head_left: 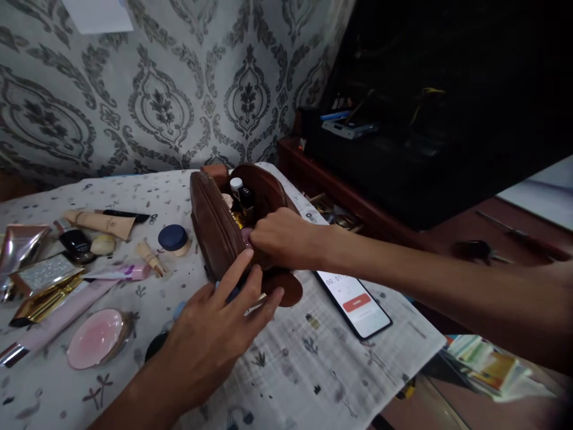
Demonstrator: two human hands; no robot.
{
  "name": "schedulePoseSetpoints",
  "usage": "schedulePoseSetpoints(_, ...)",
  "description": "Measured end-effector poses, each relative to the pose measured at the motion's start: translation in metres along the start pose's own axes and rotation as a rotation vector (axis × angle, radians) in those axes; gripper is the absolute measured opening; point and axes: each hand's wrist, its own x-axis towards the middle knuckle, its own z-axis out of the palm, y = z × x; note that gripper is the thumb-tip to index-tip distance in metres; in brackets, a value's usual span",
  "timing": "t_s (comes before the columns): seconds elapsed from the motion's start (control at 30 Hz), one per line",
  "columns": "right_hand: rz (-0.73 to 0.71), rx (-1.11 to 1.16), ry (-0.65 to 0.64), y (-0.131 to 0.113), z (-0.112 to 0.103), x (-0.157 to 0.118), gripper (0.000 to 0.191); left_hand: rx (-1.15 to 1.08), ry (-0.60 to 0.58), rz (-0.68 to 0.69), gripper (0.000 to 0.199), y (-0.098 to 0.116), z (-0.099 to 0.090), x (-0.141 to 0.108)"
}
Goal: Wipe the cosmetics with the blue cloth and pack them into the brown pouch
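Observation:
A brown leather-look pouch stands unzipped on the table. Inside it show a dark bottle with a white cap and something gold. My right hand reaches into the pouch's mouth with its fingers curled; their tips, and whatever they may hold, are hidden. At the pouch's near end is my left hand, fingers apart, the index fingertip against or close to its edge. A brown rounded flap hangs out beside the left fingertips. Partly behind the left hand lies a dark round item.
Cosmetics lie on the left: a pink compact, a navy-lidded jar, a beige tube, a pink tube and a glittery box. A phone showing a timer rests right of the pouch. A dark cabinet edge borders the table.

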Motion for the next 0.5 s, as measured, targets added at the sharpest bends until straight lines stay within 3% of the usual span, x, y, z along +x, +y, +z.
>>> schedulePoseSetpoints(0.5,0.046,0.079,0.013,-0.007,0.025,0.010,0.019,0.025,0.077,-0.017,0.053,0.001,0.004,-0.002)
